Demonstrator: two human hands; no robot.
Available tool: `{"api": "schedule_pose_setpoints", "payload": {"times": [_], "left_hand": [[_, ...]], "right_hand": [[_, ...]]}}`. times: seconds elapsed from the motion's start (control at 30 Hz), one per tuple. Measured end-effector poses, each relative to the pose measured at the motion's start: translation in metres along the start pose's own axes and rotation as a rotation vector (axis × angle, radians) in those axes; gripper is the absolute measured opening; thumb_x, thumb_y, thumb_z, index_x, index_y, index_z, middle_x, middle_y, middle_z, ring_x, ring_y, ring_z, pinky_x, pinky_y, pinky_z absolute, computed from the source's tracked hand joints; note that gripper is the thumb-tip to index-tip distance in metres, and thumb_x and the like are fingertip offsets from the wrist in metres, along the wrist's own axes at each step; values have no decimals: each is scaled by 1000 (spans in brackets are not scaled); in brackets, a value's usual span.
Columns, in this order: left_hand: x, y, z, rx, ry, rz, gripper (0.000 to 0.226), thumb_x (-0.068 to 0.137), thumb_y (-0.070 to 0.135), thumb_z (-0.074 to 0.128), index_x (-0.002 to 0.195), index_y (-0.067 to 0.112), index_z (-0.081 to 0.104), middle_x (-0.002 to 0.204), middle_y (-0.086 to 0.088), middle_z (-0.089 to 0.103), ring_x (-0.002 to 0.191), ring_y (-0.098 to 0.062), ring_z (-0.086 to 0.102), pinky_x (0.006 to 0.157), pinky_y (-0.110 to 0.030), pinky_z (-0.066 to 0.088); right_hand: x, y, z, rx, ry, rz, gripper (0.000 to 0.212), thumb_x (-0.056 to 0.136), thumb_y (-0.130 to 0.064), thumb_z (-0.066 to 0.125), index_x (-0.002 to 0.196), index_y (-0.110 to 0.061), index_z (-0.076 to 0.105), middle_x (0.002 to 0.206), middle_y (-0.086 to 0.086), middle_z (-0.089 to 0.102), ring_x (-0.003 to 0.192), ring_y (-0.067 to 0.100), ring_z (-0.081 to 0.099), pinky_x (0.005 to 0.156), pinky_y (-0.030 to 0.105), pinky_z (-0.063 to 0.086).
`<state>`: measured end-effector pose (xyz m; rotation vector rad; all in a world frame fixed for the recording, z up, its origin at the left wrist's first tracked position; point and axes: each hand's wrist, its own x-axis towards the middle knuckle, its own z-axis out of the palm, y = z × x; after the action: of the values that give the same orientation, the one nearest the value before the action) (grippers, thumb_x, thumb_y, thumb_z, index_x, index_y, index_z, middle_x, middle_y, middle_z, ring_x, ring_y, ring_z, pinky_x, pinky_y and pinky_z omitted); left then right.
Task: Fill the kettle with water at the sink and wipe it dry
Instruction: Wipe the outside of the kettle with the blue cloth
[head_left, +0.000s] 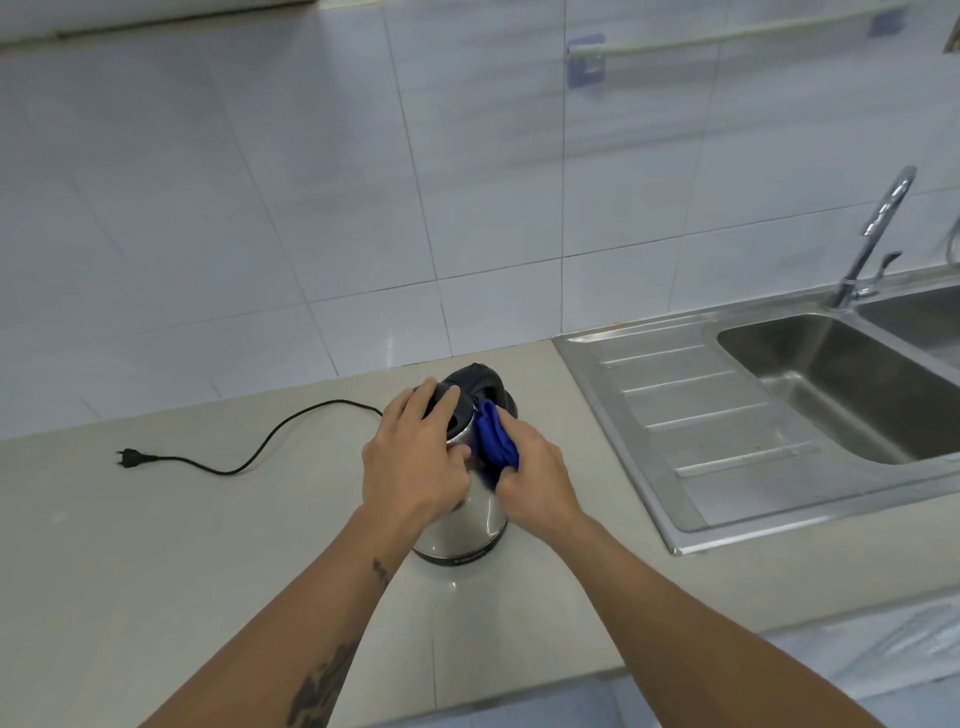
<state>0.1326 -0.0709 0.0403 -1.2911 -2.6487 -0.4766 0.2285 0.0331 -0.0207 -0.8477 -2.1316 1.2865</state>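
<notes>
Kettle (467, 525) upright, blue cloth (496, 436) pressed — seemingly gripped

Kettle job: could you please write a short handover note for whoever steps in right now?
Left hand: on the kettle's black lid and handle, steadying it.
Right hand: gripping the blue cloth, pressed against the kettle's upper side.
Kettle: upright on the countertop, left of the sink; its plug lies loose on the counter.
Done: kettle is away from the sink; whether it is filled cannot be seen.
Left: finish wiping the steel body dry.
</notes>
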Motion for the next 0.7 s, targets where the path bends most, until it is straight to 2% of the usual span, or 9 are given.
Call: {"api": "schedule_pose_setpoints", "payload": {"times": [0.1, 0.17, 0.23, 0.3, 0.4, 0.53, 0.6, 0.7], "left_hand": [[0, -7, -5, -20, -10, 27, 67, 88, 33, 57, 150, 38, 32, 160, 18, 23, 147, -11, 18, 102, -38, 41], [-2, -14, -7, -32, -10, 63, 68, 87, 35, 59, 150, 41, 33, 158, 22, 25, 145, -8, 20, 100, -36, 42], [-1, -20, -8, -58, 6, 81, 69, 85, 36, 62, 148, 43, 35, 155, 26, 28, 142, -5, 23, 98, -33, 43], [1, -24, -9, -74, -3, 82, 68, 85, 37, 65, 147, 46, 37, 153, 29, 30, 140, -3, 24, 98, -33, 44], [4, -27, -9, -92, -12, 91, 68, 84, 36, 66, 145, 48, 38, 151, 32, 31, 139, -3, 26, 98, -34, 45], [5, -33, -8, -122, -14, 125, 69, 84, 32, 68, 145, 47, 39, 151, 32, 30, 138, -1, 25, 99, -29, 40], [6, -39, -4, -169, -15, 156, 71, 82, 28, 69, 145, 45, 41, 152, 29, 31, 142, -4, 25, 106, -28, 35], [1, -43, 8, -306, 12, 149, 70, 82, 19, 69, 145, 37, 45, 154, 23, 33, 149, -13, 23, 118, -32, 26]], "right_hand": [[11, 4, -6, 6, -58, 46, 68, 72, 8, 49, 126, -33, 62, 109, 0, 68, 97, 25, 64, 86, 48, 59], [16, 0, -7, 2, -63, 6, 73, 78, 11, 52, 140, -27, 56, 119, 1, 66, 104, 23, 63, 94, 42, 57], [24, -4, -11, 19, -81, -12, 74, 78, 12, 53, 142, -25, 55, 120, 1, 65, 106, 22, 62, 94, 41, 58], [36, -4, -17, 2, -132, 41, 69, 76, 12, 51, 133, -26, 62, 110, 4, 66, 97, 27, 64, 83, 42, 60], [48, -4, -20, -110, -221, 105, 57, 75, 7, 44, 116, -26, 65, 99, 10, 67, 89, 34, 62, 70, 38, 55], [54, -3, -14, -144, -272, 140, 48, 77, 2, 46, 113, -24, 64, 98, 11, 67, 92, 35, 62, 82, 44, 56], [55, -1, -14, -132, -278, 128, 51, 77, 3, 46, 116, -25, 64, 98, 9, 67, 92, 34, 62, 81, 43, 56], [44, 5, -19, -34, -264, 98, 69, 77, 11, 47, 130, -32, 60, 104, 5, 64, 92, 28, 62, 68, 33, 54]]}}
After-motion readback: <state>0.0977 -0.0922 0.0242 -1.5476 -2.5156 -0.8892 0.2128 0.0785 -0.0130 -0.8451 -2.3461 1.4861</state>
